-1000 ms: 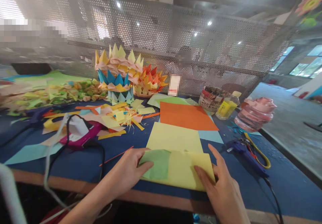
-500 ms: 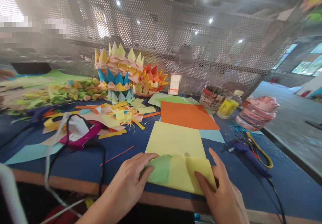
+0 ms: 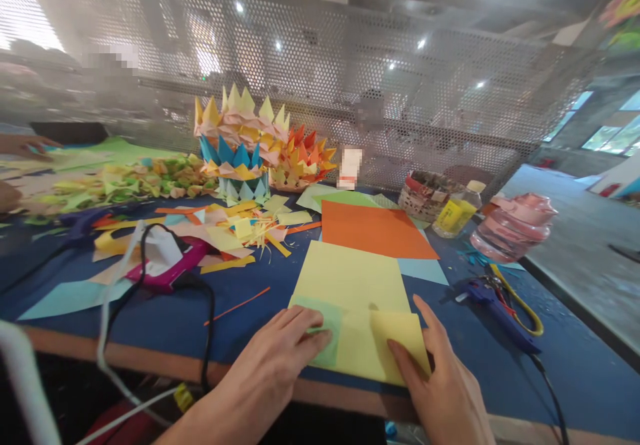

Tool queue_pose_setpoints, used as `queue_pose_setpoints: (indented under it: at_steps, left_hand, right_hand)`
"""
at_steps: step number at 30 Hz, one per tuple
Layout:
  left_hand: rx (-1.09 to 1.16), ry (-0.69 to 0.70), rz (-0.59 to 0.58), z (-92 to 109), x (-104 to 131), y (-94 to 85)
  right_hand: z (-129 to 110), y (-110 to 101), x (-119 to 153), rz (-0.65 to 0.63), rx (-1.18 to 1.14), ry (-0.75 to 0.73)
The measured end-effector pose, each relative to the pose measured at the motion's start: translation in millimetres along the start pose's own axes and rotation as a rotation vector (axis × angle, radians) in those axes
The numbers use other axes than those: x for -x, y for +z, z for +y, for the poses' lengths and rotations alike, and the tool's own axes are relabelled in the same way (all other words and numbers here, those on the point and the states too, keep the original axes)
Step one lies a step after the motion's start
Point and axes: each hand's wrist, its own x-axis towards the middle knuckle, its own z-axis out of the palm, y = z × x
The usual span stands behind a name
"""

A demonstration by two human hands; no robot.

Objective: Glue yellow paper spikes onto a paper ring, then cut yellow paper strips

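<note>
A pale yellow sheet (image 3: 355,277) lies at the table's front edge, its near part covered by a folded yellow layer. On the left end of that layer sits a small green piece (image 3: 331,318), under the fingers of my left hand (image 3: 285,352), which press on it with the fingertips together. My right hand (image 3: 440,372) holds the right end of the folded yellow paper (image 3: 395,338), thumb on top and forefinger stretched out beyond its edge. Behind the pale sheet are an orange sheet (image 3: 375,228) and a light blue sheet (image 3: 423,270).
To the right lie a blue glue gun (image 3: 500,312), a pink bottle (image 3: 515,225) and a yellow-labelled bottle (image 3: 457,212). Paper scraps (image 3: 240,232), a magenta power strip (image 3: 170,265) with cables and folded paper crowns (image 3: 240,152) are left. Another person's hand (image 3: 27,145) shows far left.
My left hand has moved right and flatter onto the green piece, whose left part now shows behind the fingers. My right hand has hardly moved. The view has shifted slightly.
</note>
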Motion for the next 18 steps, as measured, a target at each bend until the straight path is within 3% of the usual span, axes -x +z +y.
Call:
queue_pose_setpoints:
  at_steps: [6, 10, 15, 18]
  left_hand:
    - [-0.295, 0.180, 0.051, -3, 22, 17.2]
    - [-0.515, 0.210, 0.049, -3, 36, 28.4]
    - [-0.584, 0.223, 0.122, -8, 41, 46.3]
    - [-0.607, 0.194, 0.124, -5, 40, 47.6]
  right_hand:
    - [0, 1, 1, -0.014, 0.020, 0.001]
    - [-1, 0, 2, -0.015, 0.005, 0.001]
    - [-1, 2, 2, -0.001, 0.012, -0.005]
    - [0, 3, 3, 0.023, 0.020, -0.011]
